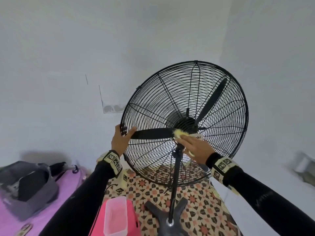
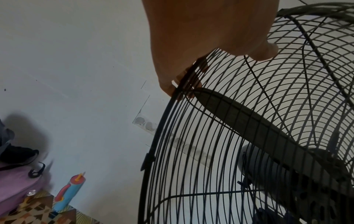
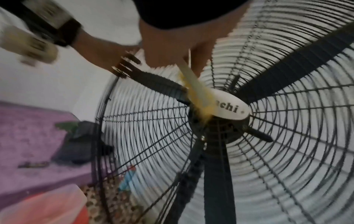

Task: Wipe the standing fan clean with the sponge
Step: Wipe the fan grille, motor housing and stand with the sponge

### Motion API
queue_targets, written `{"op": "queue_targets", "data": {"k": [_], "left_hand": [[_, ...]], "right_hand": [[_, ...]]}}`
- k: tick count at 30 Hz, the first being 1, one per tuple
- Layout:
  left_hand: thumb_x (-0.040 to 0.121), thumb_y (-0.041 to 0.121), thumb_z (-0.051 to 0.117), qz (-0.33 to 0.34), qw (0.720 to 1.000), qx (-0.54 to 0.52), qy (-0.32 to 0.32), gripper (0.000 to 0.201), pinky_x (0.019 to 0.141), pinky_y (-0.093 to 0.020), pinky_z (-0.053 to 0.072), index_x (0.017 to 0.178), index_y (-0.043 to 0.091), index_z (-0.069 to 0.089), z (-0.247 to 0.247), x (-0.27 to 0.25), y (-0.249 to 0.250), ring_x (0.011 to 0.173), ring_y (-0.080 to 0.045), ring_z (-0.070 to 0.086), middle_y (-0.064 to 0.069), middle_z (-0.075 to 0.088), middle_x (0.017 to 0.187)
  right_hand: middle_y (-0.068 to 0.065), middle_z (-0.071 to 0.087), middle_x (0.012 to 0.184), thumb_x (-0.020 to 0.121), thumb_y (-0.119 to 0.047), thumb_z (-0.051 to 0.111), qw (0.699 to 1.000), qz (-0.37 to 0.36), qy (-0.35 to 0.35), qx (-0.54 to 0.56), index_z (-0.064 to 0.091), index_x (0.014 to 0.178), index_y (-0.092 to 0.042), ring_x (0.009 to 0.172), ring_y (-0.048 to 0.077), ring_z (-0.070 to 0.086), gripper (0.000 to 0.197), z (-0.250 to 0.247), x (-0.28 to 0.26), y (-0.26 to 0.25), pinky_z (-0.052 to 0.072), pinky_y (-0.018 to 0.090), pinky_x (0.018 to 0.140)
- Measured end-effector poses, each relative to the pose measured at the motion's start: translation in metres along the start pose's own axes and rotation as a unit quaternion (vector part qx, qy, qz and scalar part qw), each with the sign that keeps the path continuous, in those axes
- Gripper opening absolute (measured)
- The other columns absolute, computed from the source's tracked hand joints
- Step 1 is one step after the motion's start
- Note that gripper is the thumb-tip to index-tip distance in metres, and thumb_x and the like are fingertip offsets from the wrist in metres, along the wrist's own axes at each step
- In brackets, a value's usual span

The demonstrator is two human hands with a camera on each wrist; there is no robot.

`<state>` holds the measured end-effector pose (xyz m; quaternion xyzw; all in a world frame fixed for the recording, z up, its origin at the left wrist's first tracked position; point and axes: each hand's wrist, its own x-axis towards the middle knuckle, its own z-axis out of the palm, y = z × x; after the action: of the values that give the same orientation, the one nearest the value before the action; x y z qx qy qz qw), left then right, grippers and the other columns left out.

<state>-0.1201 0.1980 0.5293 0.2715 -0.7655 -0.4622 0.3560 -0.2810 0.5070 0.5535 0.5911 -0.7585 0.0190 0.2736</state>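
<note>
Head view has the right hand (image 1: 194, 147) laid nearly flat over a yellow sponge (image 1: 179, 133), fingers fairly straight, pressing it against the front of the fan's wire cage (image 1: 221, 142) just left of the white badge (image 1: 198, 136) at the centre. From the right wrist the sponge (image 3: 193, 89) shows as a pale yellow strip under the fingers, its tip touching the edge of that badge (image 3: 229, 106), though the picture is smeared and I cannot tell how firmly the thumb has it. Further out, the left hand (image 1: 121, 138) grips the cage rim on its left side, fingers hooked through the wires and thumb on the front, which I take to be steadying the fan head. The standing fan (image 1: 184, 123) rises on its pole (image 1: 175, 183) from a cross base on the patterned floor (image 1: 204, 210).

So the wiping looks to be under way at the hub, with most of the cage not yet covered as far as I can judge. Next move probably calls for dragging the sponge outward along the spokes while the other hand keeps the head from swinging, with light pressure so the wires don't snag the sponge.
</note>
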Motion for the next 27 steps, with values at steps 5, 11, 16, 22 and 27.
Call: {"op": "queue_targets", "data": {"k": [5, 11, 16, 22, 27], "left_hand": [[0.087, 0.073, 0.06, 0.023, 1.0, 0.0, -0.02, 0.07, 0.098, -0.037, 0.041, 0.138, 0.028, 0.042, -0.008, -0.003, -0.004, 0.11, -0.019, 0.057, 0.008, 0.06, 0.125], [0.106, 0.056, 0.042, 0.021, 0.986, -0.151, -0.068, 0.041, 0.109, -0.049, 0.047, 0.126, 0.028, 0.067, -0.022, 0.026, -0.039, 0.12, -0.023, 0.065, 0.002, 0.071, 0.124], [0.111, 0.03, 0.042, -0.074, 0.926, -0.322, -0.184, 0.035, 0.095, -0.036, 0.053, 0.12, 0.014, 0.071, -0.047, 0.039, -0.05, 0.128, -0.032, 0.061, -0.001, 0.076, 0.116], [0.102, 0.071, 0.016, -0.173, 0.82, -0.415, -0.354, 0.088, 0.107, -0.045, 0.043, 0.13, 0.005, 0.068, -0.078, 0.077, -0.062, 0.129, -0.025, 0.059, -0.013, 0.068, 0.136], [0.096, 0.079, 0.02, -0.172, 0.794, -0.399, -0.426, 0.095, 0.114, -0.051, 0.038, 0.135, 0.005, 0.066, -0.08, 0.097, -0.074, 0.135, -0.029, 0.054, -0.016, 0.063, 0.142]], "right_hand": [[0.005, 0.069, 0.105, 0.101, -0.031, 0.05, 0.978, 0.195, -0.06, 0.047, 0.052, 0.132, -0.012, 0.079, 0.019, 0.063, 0.036, -0.015, 0.015, -0.028, 0.05, 0.027, 0.065], [0.016, 0.07, 0.115, 0.092, -0.021, 0.058, 0.966, 0.092, 0.191, 0.147, 0.048, 0.144, -0.004, 0.084, 0.019, 0.069, 0.056, -0.053, 0.078, -0.088, 0.059, 0.027, 0.071], [0.016, 0.057, 0.143, 0.078, 0.006, 0.063, 0.981, 0.046, 0.189, 0.001, 0.048, 0.146, -0.005, 0.133, 0.031, 0.053, 0.071, -0.056, 0.165, -0.142, 0.041, 0.039, 0.112], [0.018, 0.066, 0.12, 0.086, -0.002, 0.068, 0.953, -0.181, -0.232, -0.073, 0.055, 0.129, -0.005, 0.109, 0.035, 0.063, 0.045, 0.033, 0.132, -0.212, 0.058, 0.048, 0.089], [0.014, 0.048, 0.152, 0.085, -0.001, 0.057, 0.988, -0.083, -0.045, -0.119, 0.041, 0.151, -0.008, 0.141, 0.03, 0.046, 0.068, -0.009, 0.17, -0.205, 0.042, 0.045, 0.113]]}}
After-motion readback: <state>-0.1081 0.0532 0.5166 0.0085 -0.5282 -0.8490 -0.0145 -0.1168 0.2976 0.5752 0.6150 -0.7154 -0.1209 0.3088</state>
